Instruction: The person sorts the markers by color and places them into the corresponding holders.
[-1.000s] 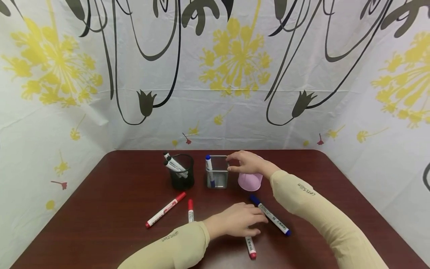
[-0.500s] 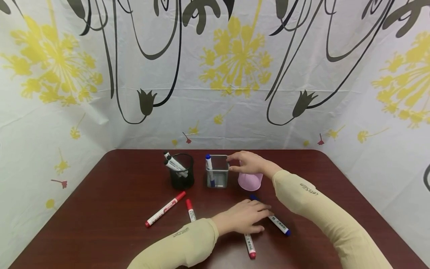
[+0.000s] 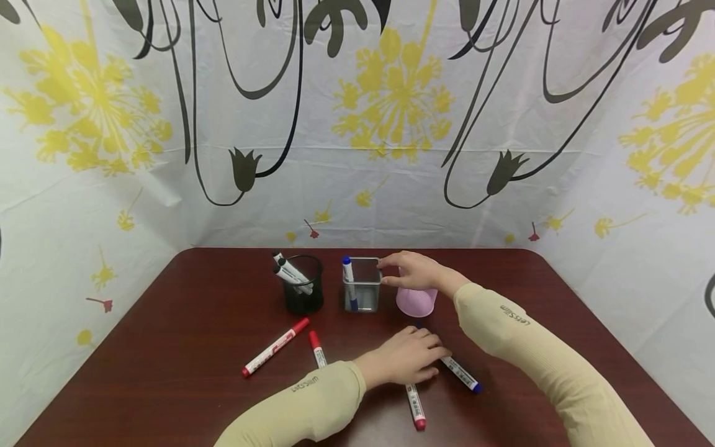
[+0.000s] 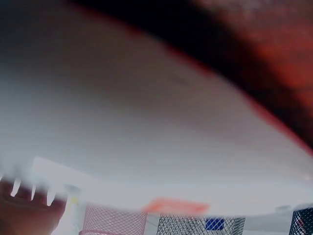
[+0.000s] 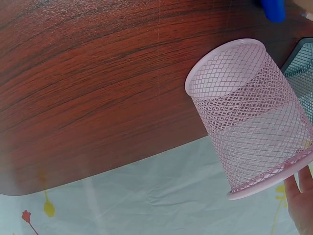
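Observation:
A blue marker (image 3: pixel 460 374) lies slanted on the table under my left hand (image 3: pixel 399 357). The left fingers bend over its middle, the thumb close on the near side. Its blue cap (image 5: pixel 273 9) shows beside fingertips in the right wrist view. My right hand (image 3: pixel 413 270) reaches over the pink mesh cup (image 3: pixel 416 302), fingers and thumb spread at the right rim of the grey square mesh holder (image 3: pixel 365 297). Another blue marker (image 3: pixel 349 276) stands in that holder. A large pale blur fills most of the left wrist view.
A red marker (image 3: pixel 276 347) lies at the left. A second red marker (image 3: pixel 317 347) is partly covered by the left sleeve; a third red marker (image 3: pixel 416 406) runs below the left hand. Several black-capped markers (image 3: pixel 293 273) stand in the black mesh cup (image 3: pixel 304 303). A patterned cloth (image 3: pixel 346 205) hangs behind.
My left hand has moved right onto the blue marker and drawn its fingers in; that marker has shifted very slightly. The right hand stays at the grey holder's rim.

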Motion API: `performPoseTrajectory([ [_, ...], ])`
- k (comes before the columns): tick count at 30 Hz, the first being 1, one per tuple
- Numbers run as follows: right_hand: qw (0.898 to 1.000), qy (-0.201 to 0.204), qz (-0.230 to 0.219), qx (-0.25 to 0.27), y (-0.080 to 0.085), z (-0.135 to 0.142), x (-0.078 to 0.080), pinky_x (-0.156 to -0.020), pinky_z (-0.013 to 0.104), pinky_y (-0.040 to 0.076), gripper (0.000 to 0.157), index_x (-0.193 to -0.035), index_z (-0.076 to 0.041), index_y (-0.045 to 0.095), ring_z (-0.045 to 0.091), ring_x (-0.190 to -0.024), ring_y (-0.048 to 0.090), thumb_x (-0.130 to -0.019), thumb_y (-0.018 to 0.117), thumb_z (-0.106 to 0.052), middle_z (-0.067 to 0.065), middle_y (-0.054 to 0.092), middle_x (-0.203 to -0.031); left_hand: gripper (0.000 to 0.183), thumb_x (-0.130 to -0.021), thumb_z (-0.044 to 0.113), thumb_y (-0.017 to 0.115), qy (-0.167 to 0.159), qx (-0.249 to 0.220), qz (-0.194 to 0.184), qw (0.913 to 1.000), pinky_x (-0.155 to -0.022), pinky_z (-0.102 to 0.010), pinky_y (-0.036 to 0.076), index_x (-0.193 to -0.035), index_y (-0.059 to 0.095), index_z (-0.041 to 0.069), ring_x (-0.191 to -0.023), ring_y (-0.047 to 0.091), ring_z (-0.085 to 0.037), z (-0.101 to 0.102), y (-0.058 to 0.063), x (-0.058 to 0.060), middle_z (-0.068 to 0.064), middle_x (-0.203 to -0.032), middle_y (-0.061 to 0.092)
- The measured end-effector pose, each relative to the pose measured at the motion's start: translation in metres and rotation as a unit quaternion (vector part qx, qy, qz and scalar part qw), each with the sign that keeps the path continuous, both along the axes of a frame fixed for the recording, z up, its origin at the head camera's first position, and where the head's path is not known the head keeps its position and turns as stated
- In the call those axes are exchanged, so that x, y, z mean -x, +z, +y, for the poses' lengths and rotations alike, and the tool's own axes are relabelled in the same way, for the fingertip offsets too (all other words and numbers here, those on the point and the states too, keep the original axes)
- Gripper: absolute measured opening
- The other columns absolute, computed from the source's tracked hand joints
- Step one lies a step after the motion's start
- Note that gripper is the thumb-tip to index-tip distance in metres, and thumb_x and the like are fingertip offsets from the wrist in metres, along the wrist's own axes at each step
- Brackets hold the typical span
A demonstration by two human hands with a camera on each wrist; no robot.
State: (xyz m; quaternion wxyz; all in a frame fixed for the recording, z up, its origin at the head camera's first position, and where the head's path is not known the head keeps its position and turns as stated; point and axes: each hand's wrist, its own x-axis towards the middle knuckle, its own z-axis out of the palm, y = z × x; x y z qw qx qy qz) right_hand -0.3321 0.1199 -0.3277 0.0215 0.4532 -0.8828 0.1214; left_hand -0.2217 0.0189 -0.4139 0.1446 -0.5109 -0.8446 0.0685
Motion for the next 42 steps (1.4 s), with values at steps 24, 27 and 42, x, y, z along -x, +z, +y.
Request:
performPoseTrajectory([
  [24, 1.000, -0.007, -0.003, 0.002, 0.002, -0.001, -0.004, -0.092, 0.041, 0.033, 0.038, -0.118, -0.008, 0.056, 0.023, -0.111, 0.046, -0.086, 0.056, -0.029, 0.007, 0.053, -0.119, 0.022, -0.081, 0.035, 0.060, -0.043, 0.010, 0.082, 0.9957, -0.072, -0.023, 0.037, -0.102, 0.060, 0.034, -0.080, 0.051, -0.005, 0.002, -0.005, -0.005, 0.016, -0.086, 0.055],
  [27, 1.000, -0.008, -0.003, 0.004, 0.002, -0.001, -0.004, -0.091, 0.041, 0.033, 0.038, -0.118, -0.008, 0.056, 0.023, -0.111, 0.046, -0.086, 0.056, -0.029, 0.008, 0.053, -0.119, 0.019, -0.080, 0.034, 0.060, -0.051, 0.008, 0.089, 0.9947, -0.069, -0.023, 0.037, -0.100, 0.061, 0.034, -0.078, 0.051, -0.005, 0.000, -0.003, -0.007, 0.016, -0.084, 0.055],
  [42, 1.000, -0.023, 0.009, -0.002, -0.001, -0.003, -0.001, -0.088, 0.039, 0.037, 0.038, -0.115, -0.009, 0.058, 0.021, -0.106, 0.049, -0.086, 0.055, -0.033, 0.006, 0.055, -0.116, 0.019, -0.079, 0.031, 0.060, -0.076, -0.078, 0.102, 0.9888, -0.072, -0.020, 0.038, -0.098, 0.059, 0.027, -0.076, 0.051, -0.004, -0.029, 0.032, -0.028, 0.016, -0.085, 0.057],
])
